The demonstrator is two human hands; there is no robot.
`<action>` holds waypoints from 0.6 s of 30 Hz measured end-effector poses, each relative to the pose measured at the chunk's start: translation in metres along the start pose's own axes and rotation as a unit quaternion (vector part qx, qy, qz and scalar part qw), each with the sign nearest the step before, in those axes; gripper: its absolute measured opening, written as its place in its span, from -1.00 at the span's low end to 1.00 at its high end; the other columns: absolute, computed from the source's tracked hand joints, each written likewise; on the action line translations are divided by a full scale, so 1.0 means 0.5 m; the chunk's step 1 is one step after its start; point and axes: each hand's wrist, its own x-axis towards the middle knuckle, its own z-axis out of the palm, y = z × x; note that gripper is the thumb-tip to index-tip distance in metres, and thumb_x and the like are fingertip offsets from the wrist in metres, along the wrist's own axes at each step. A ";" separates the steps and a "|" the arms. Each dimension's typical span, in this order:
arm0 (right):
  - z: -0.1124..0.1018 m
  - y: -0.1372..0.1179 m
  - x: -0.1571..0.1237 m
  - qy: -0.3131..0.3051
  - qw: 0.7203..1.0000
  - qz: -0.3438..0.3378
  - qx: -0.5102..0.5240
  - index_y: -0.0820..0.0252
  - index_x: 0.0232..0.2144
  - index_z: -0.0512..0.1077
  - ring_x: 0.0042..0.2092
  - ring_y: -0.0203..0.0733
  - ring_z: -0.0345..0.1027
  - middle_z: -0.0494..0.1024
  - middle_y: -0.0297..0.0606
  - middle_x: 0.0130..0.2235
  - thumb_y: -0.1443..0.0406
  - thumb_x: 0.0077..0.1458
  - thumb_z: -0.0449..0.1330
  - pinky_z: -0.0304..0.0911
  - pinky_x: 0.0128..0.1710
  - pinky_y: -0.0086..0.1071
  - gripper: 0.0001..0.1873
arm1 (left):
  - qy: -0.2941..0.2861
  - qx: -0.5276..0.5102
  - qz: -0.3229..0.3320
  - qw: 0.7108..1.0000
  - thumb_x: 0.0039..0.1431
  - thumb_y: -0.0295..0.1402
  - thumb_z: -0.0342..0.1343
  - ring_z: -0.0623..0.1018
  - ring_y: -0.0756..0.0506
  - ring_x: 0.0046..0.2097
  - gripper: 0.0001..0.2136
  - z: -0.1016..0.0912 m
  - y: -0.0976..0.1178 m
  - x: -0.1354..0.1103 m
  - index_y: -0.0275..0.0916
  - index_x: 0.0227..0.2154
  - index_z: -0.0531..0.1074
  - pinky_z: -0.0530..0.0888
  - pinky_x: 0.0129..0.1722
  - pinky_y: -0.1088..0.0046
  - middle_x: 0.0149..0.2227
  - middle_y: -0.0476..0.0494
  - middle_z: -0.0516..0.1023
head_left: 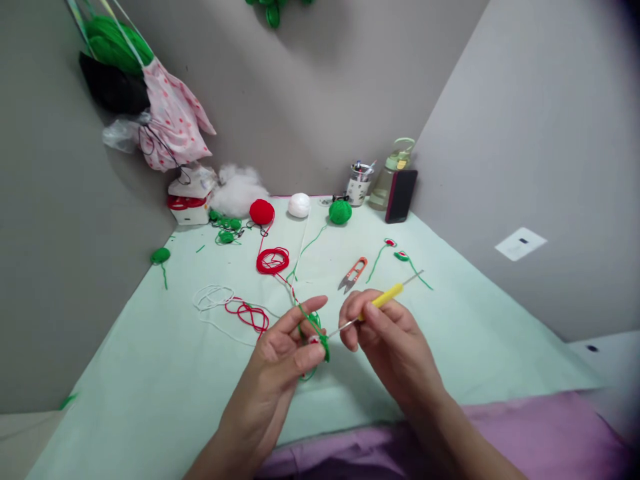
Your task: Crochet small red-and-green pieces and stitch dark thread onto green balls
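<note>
Between the thumb and fingers of my left hand (287,360) is a small crochet piece (324,347) in green with some red and white. Green yarn runs over my raised left index finger. My right hand (390,333) grips a crochet hook (387,295) by its yellow handle, its metal shaft pointing left to the green edge of the piece. Whether the tip sits inside a stitch is too small to tell. From the piece, strands lead back towards a red yarn ball (261,212), a white yarn ball (299,205) and a green yarn ball (341,211).
Orange thread snips (353,275) lie beyond my right hand, near two small crocheted pieces (401,256) with green tails. Loose red yarn (273,261) and white yarn (213,297) spread to the left. Stuffing (237,190), a pen cup (359,183), a bottle (385,180) and a phone (401,196) line the back.
</note>
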 end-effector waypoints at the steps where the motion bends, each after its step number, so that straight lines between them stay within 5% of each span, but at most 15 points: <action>1: 0.001 0.002 -0.002 -0.009 1.000 -0.005 -0.015 0.13 -0.32 0.63 -0.40 -0.34 0.38 0.51 -0.31 -0.37 0.20 0.29 0.25 0.33 -0.35 -0.45 -0.80 | 0.013 0.017 0.015 1.000 -0.04 -0.27 0.46 0.45 -0.09 -0.23 -0.46 0.001 -0.003 0.000 -0.08 0.07 0.57 0.34 -0.04 0.32 -0.31 -0.06 0.50; 6: 0.002 0.017 -0.016 -0.019 0.983 -0.088 -0.159 0.07 -0.21 0.65 -0.23 -0.24 0.42 0.61 -0.23 -0.22 0.27 0.32 0.22 0.34 -0.22 -0.39 -0.83 | 0.062 0.070 0.053 0.994 0.06 -0.23 0.41 0.46 -0.09 -0.17 -0.56 0.007 -0.008 -0.004 -0.04 0.04 0.58 0.35 -0.08 0.39 -0.30 -0.03 0.49; 14: 0.001 0.011 -0.004 -0.008 1.000 -0.011 -0.024 0.12 -0.28 0.58 -0.36 -0.34 0.43 0.60 -0.30 -0.28 0.19 0.36 0.18 0.36 -0.29 -0.46 -0.77 | 0.059 0.075 0.048 0.994 0.08 -0.23 0.39 0.47 -0.08 -0.19 -0.59 0.009 0.000 -0.008 -0.06 0.03 0.59 0.34 -0.23 0.45 -0.25 -0.07 0.53; 18: 0.000 0.001 -0.011 -0.030 0.997 -0.022 -0.063 0.11 -0.25 0.55 -0.34 -0.32 0.46 0.60 -0.29 -0.25 0.19 0.40 0.10 0.40 -0.27 -0.42 -0.74 | 0.080 0.091 0.066 0.990 0.06 -0.27 0.39 0.46 -0.07 -0.20 -0.61 0.013 0.003 -0.014 -0.07 0.00 0.61 0.37 -0.21 0.46 -0.28 -0.07 0.52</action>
